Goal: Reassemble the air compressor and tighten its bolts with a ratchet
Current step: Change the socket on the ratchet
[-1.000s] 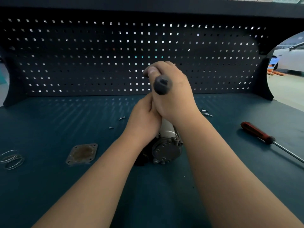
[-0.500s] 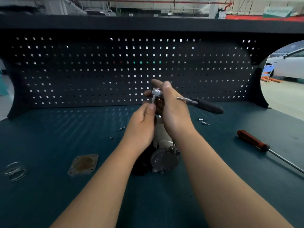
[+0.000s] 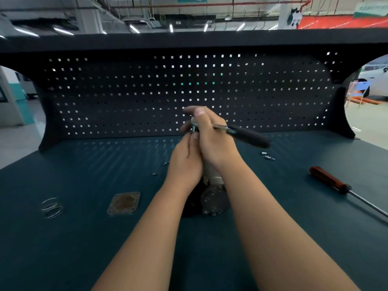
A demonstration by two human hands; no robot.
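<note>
The compressor point(image 3: 214, 196) stands upright on the bench point(image 3: 84, 238). Right hand point(image 3: 212, 139) grips the ratchet point(image 3: 247, 136) by its head above it (handle points right). Left hand point(image 3: 184, 162) wraps the compressor's top, thumb by the socket point(image 3: 193, 128).

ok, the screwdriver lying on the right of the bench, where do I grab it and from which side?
Take the screwdriver by its thick red handle, coming down from above with fingers across it. It lies flat on the bench, handle pointing away, thin shaft running off toward the near right. The right hand is nearer, but it holds the ratchet.
</note>
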